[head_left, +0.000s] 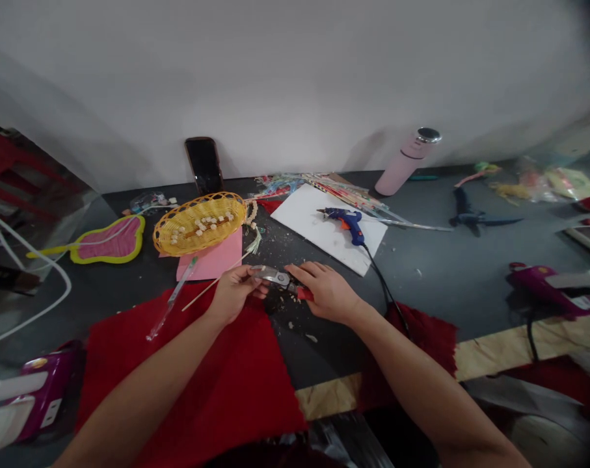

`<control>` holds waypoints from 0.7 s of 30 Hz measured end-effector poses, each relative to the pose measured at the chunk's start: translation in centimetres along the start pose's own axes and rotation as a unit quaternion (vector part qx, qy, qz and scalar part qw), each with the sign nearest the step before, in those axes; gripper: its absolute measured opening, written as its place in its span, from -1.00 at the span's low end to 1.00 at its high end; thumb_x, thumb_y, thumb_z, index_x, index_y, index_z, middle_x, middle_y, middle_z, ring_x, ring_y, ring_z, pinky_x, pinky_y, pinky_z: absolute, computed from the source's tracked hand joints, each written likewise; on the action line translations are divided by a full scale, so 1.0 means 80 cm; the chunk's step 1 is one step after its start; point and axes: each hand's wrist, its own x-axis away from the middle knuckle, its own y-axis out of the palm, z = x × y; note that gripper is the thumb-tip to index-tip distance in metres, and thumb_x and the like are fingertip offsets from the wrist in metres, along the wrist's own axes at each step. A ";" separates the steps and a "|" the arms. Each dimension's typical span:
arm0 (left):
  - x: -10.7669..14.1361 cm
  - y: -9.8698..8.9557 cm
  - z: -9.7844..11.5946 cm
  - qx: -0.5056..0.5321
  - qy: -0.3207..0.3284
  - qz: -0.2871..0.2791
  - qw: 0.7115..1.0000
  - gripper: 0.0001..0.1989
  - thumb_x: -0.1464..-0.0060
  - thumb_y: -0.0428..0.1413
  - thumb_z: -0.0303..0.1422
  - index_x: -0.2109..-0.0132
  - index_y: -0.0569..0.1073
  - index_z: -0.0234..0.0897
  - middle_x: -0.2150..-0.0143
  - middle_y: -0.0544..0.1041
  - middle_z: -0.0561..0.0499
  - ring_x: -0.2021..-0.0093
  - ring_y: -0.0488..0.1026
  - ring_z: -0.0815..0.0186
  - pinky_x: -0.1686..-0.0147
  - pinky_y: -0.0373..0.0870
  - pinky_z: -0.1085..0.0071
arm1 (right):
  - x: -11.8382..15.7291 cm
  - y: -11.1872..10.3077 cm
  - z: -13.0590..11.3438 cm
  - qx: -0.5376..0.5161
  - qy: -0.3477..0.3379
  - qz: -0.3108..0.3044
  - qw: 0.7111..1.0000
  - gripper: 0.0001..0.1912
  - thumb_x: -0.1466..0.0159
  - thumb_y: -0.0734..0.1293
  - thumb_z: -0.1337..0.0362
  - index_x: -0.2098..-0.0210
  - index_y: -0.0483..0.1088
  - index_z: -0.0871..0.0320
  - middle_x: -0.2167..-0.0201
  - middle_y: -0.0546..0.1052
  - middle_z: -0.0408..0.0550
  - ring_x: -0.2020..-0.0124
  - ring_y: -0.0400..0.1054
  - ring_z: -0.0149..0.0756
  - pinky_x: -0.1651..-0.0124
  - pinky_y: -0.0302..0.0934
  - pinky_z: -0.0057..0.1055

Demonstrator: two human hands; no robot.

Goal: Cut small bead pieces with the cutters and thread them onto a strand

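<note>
My right hand (330, 294) is wrapped around the red handles of a pair of metal pliers or cutters (275, 276), whose jaws point left. My left hand (235, 291) is closed with its fingertips right at the jaws; whatever they pinch is hidden. A thin wooden stick (200, 298) runs diagonally beside the left hand, and I cannot tell whether it is held. Pale crumbs and chips (291, 324) are scattered on the dark table under the tool. Red cloth (201, 383) spreads beneath my left forearm.
Behind my left hand, a yellow basket (197, 224) holds small pale pieces. A blue glue gun (346, 222) lies on a white board (304, 214), its cord trailing past my right wrist. A phone (204, 166) and a pink bottle (404, 162) stand by the wall.
</note>
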 end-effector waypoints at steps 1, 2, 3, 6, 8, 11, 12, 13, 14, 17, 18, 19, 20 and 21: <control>0.001 0.000 0.000 0.003 0.000 0.002 1.000 -0.81 0.14 0.25 -0.35 0.37 0.47 -0.38 0.46 0.53 0.01 0.55 0.45 0.42 0.55 0.44 0.50 | 0.000 0.001 -0.002 0.002 0.004 0.004 1.000 -0.37 -0.10 0.21 0.41 -0.18 0.12 0.15 0.01 0.35 0.08 0.05 0.23 -0.15 -0.01 0.12 -0.26; 0.001 -0.001 0.000 0.006 -0.001 0.005 1.000 -0.81 0.14 0.25 -0.35 0.38 0.47 -0.38 0.46 0.53 0.01 0.55 0.45 0.42 0.55 0.43 0.51 | 0.000 0.002 -0.004 0.002 0.007 0.007 1.000 -0.38 -0.09 0.21 0.42 -0.17 0.13 0.15 0.02 0.35 0.08 0.06 0.24 -0.16 -0.01 0.13 -0.27; 0.002 -0.001 -0.001 0.008 -0.003 0.008 1.000 -0.81 0.13 0.25 -0.34 0.37 0.46 -0.38 0.46 0.54 0.01 0.55 0.45 0.43 0.55 0.43 0.51 | 0.000 0.003 -0.006 0.001 0.010 0.008 1.000 -0.37 -0.08 0.21 0.42 -0.17 0.13 0.15 0.03 0.36 0.07 0.07 0.24 -0.16 -0.01 0.13 -0.28; 0.002 -0.002 -0.003 0.015 -0.007 0.010 1.000 -0.79 0.11 0.25 -0.33 0.34 0.45 -0.38 0.46 0.54 0.00 0.55 0.45 0.43 0.54 0.44 0.51 | 0.000 0.007 -0.010 -0.006 0.019 0.010 1.000 -0.37 -0.08 0.21 0.44 -0.17 0.13 0.15 0.05 0.37 0.06 0.07 0.25 -0.17 -0.01 0.14 -0.29; 0.002 -0.001 -0.004 0.021 -0.003 0.006 1.000 -0.79 0.10 0.24 -0.33 0.33 0.45 -0.37 0.45 0.54 0.01 0.54 0.45 0.43 0.52 0.44 0.50 | 0.001 0.010 -0.010 -0.009 0.027 0.015 0.999 -0.39 -0.09 0.20 0.43 -0.16 0.13 0.16 0.06 0.37 0.06 0.06 0.25 -0.17 -0.02 0.14 -0.30; 0.000 0.001 -0.002 0.035 0.004 0.001 0.999 -0.77 0.13 0.26 -0.32 0.31 0.45 -0.36 0.44 0.53 0.03 0.51 0.46 0.43 0.47 0.46 0.49 | 0.001 0.014 -0.010 -0.012 0.039 0.024 0.999 -0.39 -0.11 0.20 0.41 -0.17 0.11 0.16 0.04 0.36 0.07 0.05 0.24 -0.16 -0.03 0.13 -0.28; 0.000 0.002 -0.001 0.041 0.006 0.002 0.999 -0.76 0.14 0.27 -0.32 0.30 0.45 -0.34 0.44 0.53 0.04 0.50 0.46 0.43 0.46 0.46 0.49 | 0.001 0.014 -0.011 -0.012 0.043 0.026 0.999 -0.38 -0.11 0.21 0.41 -0.18 0.10 0.15 0.03 0.35 0.07 0.05 0.24 -0.16 -0.04 0.12 -0.27; 0.000 0.003 0.000 0.048 0.008 0.005 0.999 -0.74 0.16 0.28 -0.33 0.30 0.44 -0.34 0.44 0.52 0.06 0.49 0.46 0.44 0.44 0.46 0.49 | 0.001 0.015 -0.011 -0.011 0.047 0.027 0.998 -0.37 -0.11 0.21 0.40 -0.19 0.09 0.14 0.02 0.35 0.07 0.04 0.24 -0.16 -0.04 0.12 -0.25; 0.000 0.004 0.001 0.055 0.010 0.010 0.998 -0.74 0.18 0.29 -0.33 0.31 0.44 -0.33 0.44 0.51 0.08 0.48 0.46 0.44 0.43 0.46 0.50 | 0.000 0.014 -0.011 -0.008 0.051 0.026 0.998 -0.36 -0.11 0.21 0.40 -0.19 0.08 0.12 0.01 0.34 0.07 0.04 0.23 -0.15 -0.03 0.12 -0.24; 0.000 0.005 0.000 0.065 0.016 0.021 0.998 -0.75 0.19 0.29 -0.34 0.36 0.41 -0.33 0.47 0.48 0.11 0.48 0.45 0.46 0.43 0.46 0.50 | 0.000 0.012 -0.010 0.007 0.053 0.019 0.998 -0.32 -0.10 0.21 0.40 -0.22 0.04 0.10 -0.01 0.33 0.07 0.01 0.21 -0.13 -0.03 0.10 -0.21; 0.000 0.005 0.000 0.061 0.016 0.022 0.998 -0.76 0.17 0.28 -0.34 0.38 0.40 -0.34 0.49 0.48 0.11 0.49 0.45 0.46 0.43 0.46 0.51 | 0.000 0.011 -0.010 0.010 0.050 0.016 0.999 -0.30 -0.09 0.21 0.40 -0.23 0.03 0.10 -0.01 0.32 0.07 0.00 0.20 -0.13 -0.04 0.10 -0.21; 0.000 0.004 -0.001 0.055 0.017 0.022 0.998 -0.77 0.15 0.27 -0.34 0.39 0.39 -0.34 0.50 0.48 0.11 0.51 0.44 0.46 0.44 0.46 0.51 | 0.000 0.009 -0.009 0.012 0.046 0.013 0.999 -0.29 -0.08 0.22 0.41 -0.23 0.01 0.10 -0.02 0.32 0.06 0.00 0.19 -0.12 -0.04 0.09 -0.20; -0.001 0.004 -0.002 0.048 0.016 0.021 0.998 -0.78 0.14 0.26 -0.35 0.39 0.39 -0.34 0.51 0.48 0.10 0.52 0.44 0.46 0.45 0.46 0.51 | 0.000 0.008 -0.009 0.012 0.042 0.010 0.999 -0.27 -0.08 0.22 0.41 -0.24 0.00 0.10 -0.02 0.32 0.06 -0.01 0.19 -0.12 -0.04 0.09 -0.20; -0.001 0.003 -0.003 0.042 0.015 0.020 0.999 -0.79 0.14 0.26 -0.35 0.40 0.39 -0.35 0.52 0.49 0.09 0.53 0.44 0.46 0.46 0.45 0.51 | 0.000 0.007 -0.008 0.012 0.039 0.008 0.999 -0.26 -0.08 0.22 0.41 -0.25 -0.02 0.10 -0.02 0.31 0.05 -0.01 0.18 -0.12 -0.04 0.09 -0.20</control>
